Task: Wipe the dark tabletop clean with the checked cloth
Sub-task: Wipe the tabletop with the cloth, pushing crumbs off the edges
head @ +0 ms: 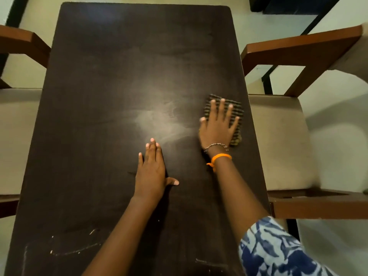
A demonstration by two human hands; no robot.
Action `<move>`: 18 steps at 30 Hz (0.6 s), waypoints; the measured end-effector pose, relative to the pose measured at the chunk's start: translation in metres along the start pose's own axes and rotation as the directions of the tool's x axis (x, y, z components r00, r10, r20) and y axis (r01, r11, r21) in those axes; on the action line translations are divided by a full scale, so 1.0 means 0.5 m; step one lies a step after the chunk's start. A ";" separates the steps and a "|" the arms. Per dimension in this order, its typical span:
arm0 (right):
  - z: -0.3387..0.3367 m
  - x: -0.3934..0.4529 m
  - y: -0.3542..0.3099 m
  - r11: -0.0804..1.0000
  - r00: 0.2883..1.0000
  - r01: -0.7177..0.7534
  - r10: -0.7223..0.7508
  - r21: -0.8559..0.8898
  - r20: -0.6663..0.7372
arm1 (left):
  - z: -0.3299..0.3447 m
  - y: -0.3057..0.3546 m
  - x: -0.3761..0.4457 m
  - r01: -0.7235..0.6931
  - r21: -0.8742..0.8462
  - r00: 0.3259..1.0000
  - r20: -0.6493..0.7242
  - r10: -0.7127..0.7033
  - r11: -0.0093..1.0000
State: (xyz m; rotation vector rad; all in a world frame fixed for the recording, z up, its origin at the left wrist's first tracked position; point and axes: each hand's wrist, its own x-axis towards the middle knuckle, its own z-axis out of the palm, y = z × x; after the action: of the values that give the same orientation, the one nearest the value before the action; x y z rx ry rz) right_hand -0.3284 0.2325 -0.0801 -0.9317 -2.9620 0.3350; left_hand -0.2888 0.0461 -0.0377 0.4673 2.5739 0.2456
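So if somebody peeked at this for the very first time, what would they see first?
Probably the big dark tabletop filling the middle, with a pale shiny smear near its centre. Next, the two hands on it: the right hand pressing flat on the checked cloth near the right edge, and the left hand resting flat beside it. A bright orange wrist band on the right wrist stands out too.

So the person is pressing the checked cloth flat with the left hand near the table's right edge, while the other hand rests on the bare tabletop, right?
Not quite: the head view shows the right hand pressing the checked cloth flat near the right edge. The left hand is the one resting on the bare tabletop.
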 end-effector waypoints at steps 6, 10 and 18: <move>0.052 -0.030 -0.253 0.794 0.778 0.605 -0.605 0.059 0.169 | -0.006 0.002 0.005 0.010 -0.075 1.000 0.026 -0.008 0.997; 0.054 0.039 -0.264 0.781 0.765 0.623 -0.621 0.049 0.170 | -0.003 0.004 0.005 0.029 -0.092 0.999 0.020 -0.028 0.995; -0.014 0.192 0.002 0.972 0.969 0.234 -0.233 0.007 0.087 | 0.005 0.003 0.005 0.059 -0.144 0.998 0.039 -0.053 0.988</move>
State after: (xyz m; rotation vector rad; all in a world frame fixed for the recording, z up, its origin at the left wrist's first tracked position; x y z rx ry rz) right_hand -0.4062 0.2895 -0.0779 -0.5720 -3.1077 0.3710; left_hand -0.2891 0.0487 -0.0402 0.3422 2.5087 0.3980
